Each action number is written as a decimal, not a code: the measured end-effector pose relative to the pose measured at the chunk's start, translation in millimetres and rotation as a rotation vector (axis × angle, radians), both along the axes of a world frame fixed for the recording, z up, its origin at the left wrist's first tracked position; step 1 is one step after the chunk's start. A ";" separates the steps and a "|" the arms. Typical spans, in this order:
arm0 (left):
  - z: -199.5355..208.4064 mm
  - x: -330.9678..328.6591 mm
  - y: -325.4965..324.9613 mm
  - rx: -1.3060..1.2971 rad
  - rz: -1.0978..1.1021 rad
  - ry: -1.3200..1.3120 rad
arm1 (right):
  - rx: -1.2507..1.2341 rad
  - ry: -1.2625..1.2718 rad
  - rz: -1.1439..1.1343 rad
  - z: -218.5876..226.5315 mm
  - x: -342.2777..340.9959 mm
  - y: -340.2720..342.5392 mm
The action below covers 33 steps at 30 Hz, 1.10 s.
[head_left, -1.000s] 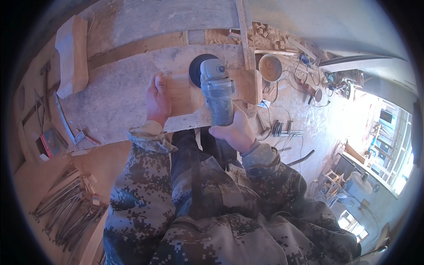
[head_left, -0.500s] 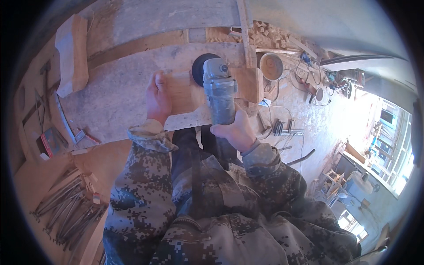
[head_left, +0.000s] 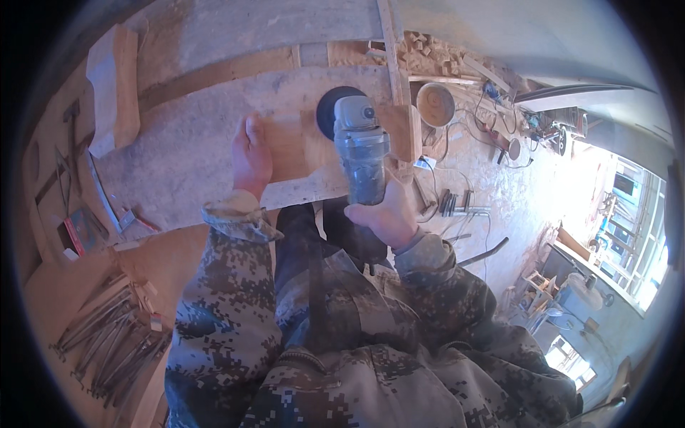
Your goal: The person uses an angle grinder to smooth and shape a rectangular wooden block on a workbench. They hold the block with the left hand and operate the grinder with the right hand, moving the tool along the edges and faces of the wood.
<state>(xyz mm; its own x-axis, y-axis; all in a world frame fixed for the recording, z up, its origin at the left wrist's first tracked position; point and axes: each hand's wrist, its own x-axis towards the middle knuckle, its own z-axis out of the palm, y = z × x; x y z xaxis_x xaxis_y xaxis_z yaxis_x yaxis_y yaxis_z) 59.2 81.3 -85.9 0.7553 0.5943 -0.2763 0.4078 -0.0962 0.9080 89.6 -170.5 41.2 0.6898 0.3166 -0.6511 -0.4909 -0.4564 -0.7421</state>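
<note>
A wooden block [head_left: 291,148] with pale grain lies across the workbench [head_left: 178,160] in front of me. My left hand [head_left: 251,153] grips its left end, thumb on top. In my right hand [head_left: 389,217] is the body of an angle grinder [head_left: 362,157], grey and worn. Its round dark disc [head_left: 330,113] sits over the block, right of the middle, and the grinder head hides part of the disc and the wood beneath. The block's right end meets a thicker wooden piece [head_left: 407,134] at the bench's right side.
A shaped wooden piece [head_left: 114,93] stands on the bench's left. Several long metal tools [head_left: 107,342] lie in a pile at lower left. Beyond the bench's right edge are a round wooden bowl-like thing [head_left: 435,105], loose cables and a curved metal bar [head_left: 485,251] on the floor.
The grinder and my right hand have shifted slightly to the right along the block. My left hand keeps its hold on the left end.
</note>
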 end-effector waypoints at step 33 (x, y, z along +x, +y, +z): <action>1.2 5.7 -7.4 0.117 -0.012 -0.091 | 0.080 0.033 -0.048 -10.1 -7.1 1.0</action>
